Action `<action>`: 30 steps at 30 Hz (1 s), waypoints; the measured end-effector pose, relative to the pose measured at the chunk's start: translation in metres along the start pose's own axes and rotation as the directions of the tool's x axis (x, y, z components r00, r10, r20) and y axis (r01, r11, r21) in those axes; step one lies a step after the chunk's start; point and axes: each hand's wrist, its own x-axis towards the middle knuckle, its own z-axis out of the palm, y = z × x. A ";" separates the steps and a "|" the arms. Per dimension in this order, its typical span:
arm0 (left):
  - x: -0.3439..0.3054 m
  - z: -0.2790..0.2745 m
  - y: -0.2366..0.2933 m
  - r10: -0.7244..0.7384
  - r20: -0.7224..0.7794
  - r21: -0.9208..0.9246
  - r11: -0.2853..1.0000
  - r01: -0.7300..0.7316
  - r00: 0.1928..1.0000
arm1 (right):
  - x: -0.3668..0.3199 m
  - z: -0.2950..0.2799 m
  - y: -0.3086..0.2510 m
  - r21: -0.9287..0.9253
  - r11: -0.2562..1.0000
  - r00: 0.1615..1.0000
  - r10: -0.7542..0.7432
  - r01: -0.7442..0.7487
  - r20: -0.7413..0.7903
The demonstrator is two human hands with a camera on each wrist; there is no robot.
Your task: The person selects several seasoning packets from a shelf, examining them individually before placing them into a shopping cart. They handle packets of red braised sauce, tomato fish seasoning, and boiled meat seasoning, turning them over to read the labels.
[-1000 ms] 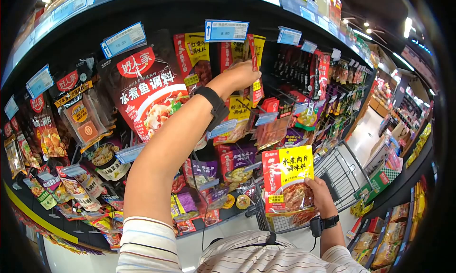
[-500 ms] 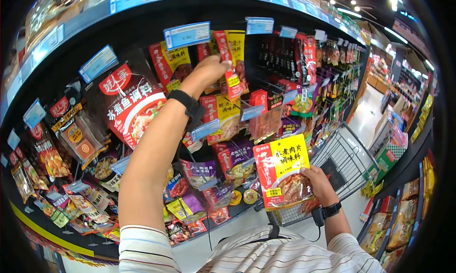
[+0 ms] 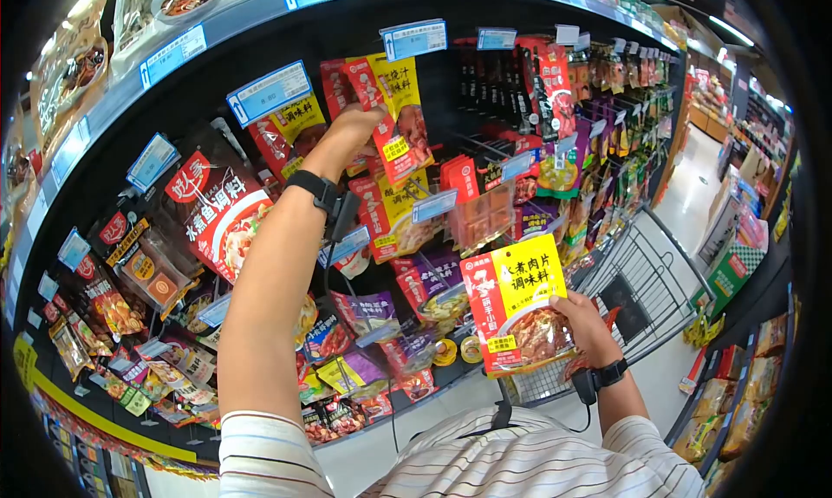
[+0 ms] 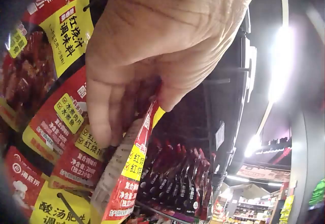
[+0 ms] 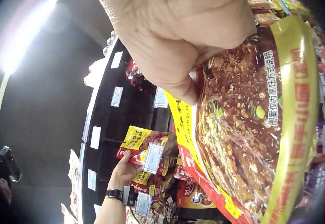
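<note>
"What's that big black packet (image 3: 221, 216) on the left?"

"It has a red sign at the top and a picture of food on it."

"And the blue and white cards?"

"Those are price tags (image 3: 269, 91). They stick out in rows."

"I see a cart (image 3: 646, 273)!"

"Yes, a wire one, on the right. A shiny pale floor (image 3: 696, 173) runs past it."

"What's by the cart?"

"A green box (image 3: 732, 277). Lower down, yellow and brown bags (image 3: 750, 372) sit on a shelf."

"Any more packets?"

"Dark packets (image 4: 175, 183) hang in a row."

"What's so bright?"

"A long white lamp (image 4: 282, 64), up high."
</note>
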 end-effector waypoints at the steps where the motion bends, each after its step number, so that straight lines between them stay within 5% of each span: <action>1: 0.003 0.003 -0.001 -0.005 -0.017 -0.015 1.000 0.005 1.000 | 0.003 -0.003 -0.002 0.010 1.000 1.000 0.006 -0.006 0.001; 9: -0.003 0.022 0.009 -0.090 -0.216 0.045 0.994 0.102 0.972 | 0.019 -0.036 -0.008 0.038 0.999 0.999 0.033 -0.034 0.027; 12: -0.016 0.028 0.014 0.000 -0.141 -0.128 0.992 -0.018 0.990 | 0.032 -0.052 -0.001 0.055 0.998 0.997 0.039 -0.042 0.063; 15: -0.030 0.047 0.027 0.003 -0.221 -0.211 0.976 -0.051 0.975 | 0.040 -0.062 -0.001 0.060 0.997 0.995 0.045 -0.050 0.087; 19: -0.046 0.064 0.032 0.115 -0.058 -0.439 0.889 -0.129 0.992 | 0.042 -0.068 -0.008 0.062 0.996 0.993 0.050 -0.057 0.103; 30: -0.089 0.095 0.047 0.189 -0.231 -0.599 0.745 -0.293 0.954 | 0.043 -0.091 -0.010 0.014 0.999 0.992 0.046 -0.048 0.116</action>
